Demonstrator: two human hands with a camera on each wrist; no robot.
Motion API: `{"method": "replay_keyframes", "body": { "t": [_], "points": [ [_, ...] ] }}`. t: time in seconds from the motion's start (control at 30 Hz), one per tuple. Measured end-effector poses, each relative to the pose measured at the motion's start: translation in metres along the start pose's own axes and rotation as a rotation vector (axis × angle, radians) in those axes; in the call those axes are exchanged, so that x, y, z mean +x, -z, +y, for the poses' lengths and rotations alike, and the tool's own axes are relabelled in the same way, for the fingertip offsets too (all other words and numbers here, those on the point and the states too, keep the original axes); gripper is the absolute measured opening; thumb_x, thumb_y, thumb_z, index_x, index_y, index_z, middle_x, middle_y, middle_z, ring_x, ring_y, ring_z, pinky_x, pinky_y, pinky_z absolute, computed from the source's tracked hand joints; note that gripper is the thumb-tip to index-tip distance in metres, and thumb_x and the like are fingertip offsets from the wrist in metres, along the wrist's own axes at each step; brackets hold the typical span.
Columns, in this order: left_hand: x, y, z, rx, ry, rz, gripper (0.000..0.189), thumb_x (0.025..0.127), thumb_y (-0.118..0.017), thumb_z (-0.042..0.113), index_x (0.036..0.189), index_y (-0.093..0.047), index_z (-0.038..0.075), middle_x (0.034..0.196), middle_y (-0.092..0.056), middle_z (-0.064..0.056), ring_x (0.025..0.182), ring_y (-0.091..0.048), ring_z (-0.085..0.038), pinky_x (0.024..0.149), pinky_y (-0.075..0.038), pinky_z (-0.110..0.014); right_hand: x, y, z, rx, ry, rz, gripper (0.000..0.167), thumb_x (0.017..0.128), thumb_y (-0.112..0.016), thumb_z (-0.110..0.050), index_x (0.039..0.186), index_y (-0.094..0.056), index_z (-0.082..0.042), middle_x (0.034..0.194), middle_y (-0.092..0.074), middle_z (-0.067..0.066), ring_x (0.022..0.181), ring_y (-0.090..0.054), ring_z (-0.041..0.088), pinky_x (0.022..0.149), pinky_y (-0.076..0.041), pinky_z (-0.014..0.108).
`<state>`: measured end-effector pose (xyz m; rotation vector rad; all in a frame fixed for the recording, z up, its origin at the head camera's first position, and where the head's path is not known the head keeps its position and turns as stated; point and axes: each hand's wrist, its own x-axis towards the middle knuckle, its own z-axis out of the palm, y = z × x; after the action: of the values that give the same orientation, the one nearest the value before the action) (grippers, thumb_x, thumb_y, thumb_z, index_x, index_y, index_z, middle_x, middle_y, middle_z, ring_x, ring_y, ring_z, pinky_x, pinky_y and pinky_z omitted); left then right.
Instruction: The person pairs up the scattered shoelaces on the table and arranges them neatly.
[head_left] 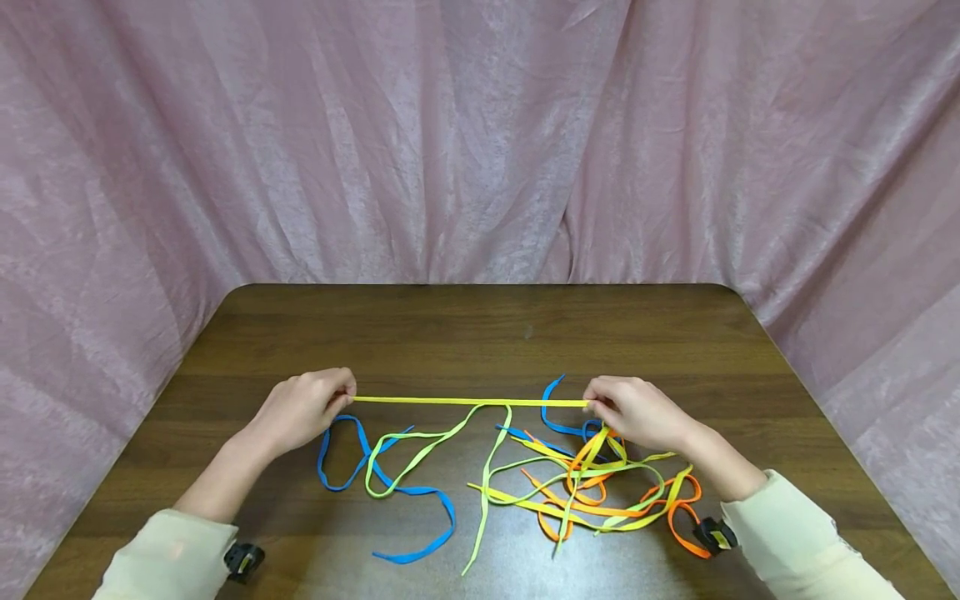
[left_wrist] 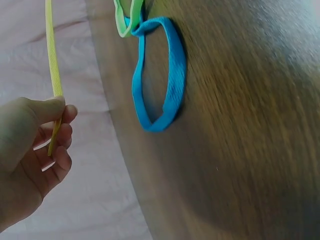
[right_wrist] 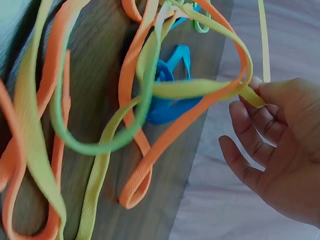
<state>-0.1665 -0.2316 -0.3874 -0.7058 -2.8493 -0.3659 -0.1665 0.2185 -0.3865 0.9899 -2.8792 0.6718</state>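
Note:
A flat yellow shoelace (head_left: 468, 402) is drawn straight between both hands over the table. My left hand (head_left: 307, 407) pinches it near its tip; in the left wrist view, the short yellow end (left_wrist: 52, 140) pokes out below the thumb. My right hand (head_left: 637, 408) pinches the same lace between thumb and fingertips. From there the yellow lace (right_wrist: 252, 97) runs on into a tangle of orange (right_wrist: 172, 142), yellow, green and blue laces. Below the left hand lies a loose blue shoelace (head_left: 438, 492), with a light green shoelace (head_left: 408, 467) close beside it.
The tangled orange laces (head_left: 686, 504) and others lie on the brown wooden table (head_left: 375, 333) below my right hand. Pink velvety curtains (head_left: 480, 167) hang behind the table and at both sides. Each wrist carries a small black camera mount (head_left: 243, 561).

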Motion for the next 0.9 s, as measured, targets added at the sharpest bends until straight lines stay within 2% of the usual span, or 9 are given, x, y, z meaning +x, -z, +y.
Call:
{"method": "replay_keyframes", "body": {
  "t": [0.17, 0.37, 0.67, 0.9],
  "points": [
    [-0.004, 0.003, -0.006, 0.004, 0.013, 0.015, 0.017, 0.081, -0.065, 0.008, 0.077, -0.056, 0.020, 0.070, -0.055, 0.011, 0.056, -0.045, -0.006, 0.049, -0.038, -0.027, -0.009, 0.006, 0.006, -0.006, 0.023, 0.049, 0.009, 0.087, -0.061, -0.007, 0.083, -0.064, -0.015, 0.073, -0.060, -0.008, 0.055, -0.041, -0.003, 0.049, -0.037, 0.018],
    [-0.010, 0.008, -0.012, 0.002, 0.036, 0.011, 0.018, 0.081, -0.066, 0.007, 0.078, -0.056, 0.021, 0.070, -0.056, 0.010, 0.058, -0.046, -0.007, 0.049, -0.038, -0.030, -0.020, 0.013, 0.012, 0.002, 0.002, 0.072, 0.009, 0.087, -0.062, -0.008, 0.082, -0.064, -0.015, 0.073, -0.060, -0.006, 0.057, -0.044, -0.003, 0.051, -0.039, 0.019],
    [-0.017, 0.015, -0.024, -0.002, 0.106, -0.022, 0.015, 0.082, -0.066, 0.009, 0.080, -0.056, 0.020, 0.070, -0.054, 0.009, 0.057, -0.046, -0.011, 0.049, -0.037, -0.032, -0.033, 0.022, 0.022, -0.003, -0.012, 0.114, 0.014, 0.085, -0.061, -0.002, 0.082, -0.063, -0.015, 0.076, -0.062, -0.009, 0.063, -0.055, -0.001, 0.052, -0.041, 0.019],
    [-0.024, 0.013, -0.040, 0.003, 0.173, -0.041, 0.011, 0.083, -0.065, 0.013, 0.081, -0.057, 0.020, 0.069, -0.054, 0.008, 0.056, -0.045, -0.013, 0.048, -0.035, -0.031, -0.042, 0.025, 0.032, -0.058, -0.012, 0.165, 0.014, 0.082, -0.064, -0.001, 0.080, -0.063, -0.015, 0.072, -0.058, -0.008, 0.058, -0.044, -0.003, 0.052, -0.038, 0.019]
  ]
}}
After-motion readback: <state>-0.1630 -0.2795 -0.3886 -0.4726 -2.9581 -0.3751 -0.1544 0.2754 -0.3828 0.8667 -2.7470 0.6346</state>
